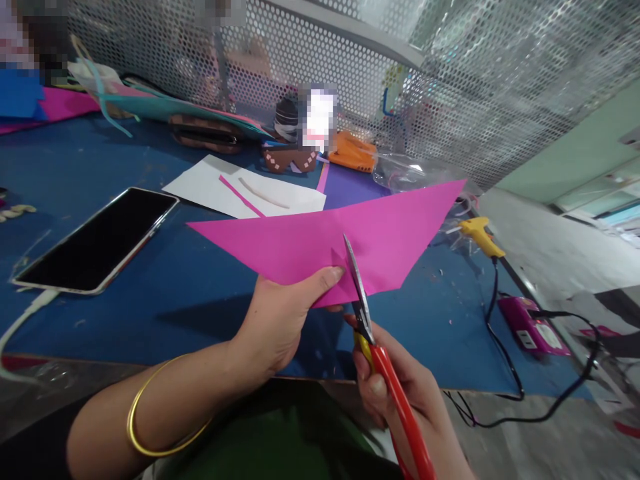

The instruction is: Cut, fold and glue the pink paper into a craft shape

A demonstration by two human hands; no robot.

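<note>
My left hand point(285, 310) pinches a sheet of magenta paper point(400, 227) near its lower edge, thumb on top and fingers mostly hidden underneath. The sheet is held above the table, its two long corners pointing left and right. In my right hand point(400, 380) is a pair of scissors point(405, 413) with red and yellow handles. Their blades reach up over the paper's lower middle, just right of my left thumb, with the tip lying on the sheet. How far the blades are apart is hard to see.
On the blue table point(200, 327) lie a charging phone point(95, 240) at left, white paper point(200, 180) with thin strips, and an orange tool point(353, 152) behind. A yellow glue gun point(480, 237) is at right, its cord near a magenta box point(533, 327). Perforated metal point(280, 40) closes the back.
</note>
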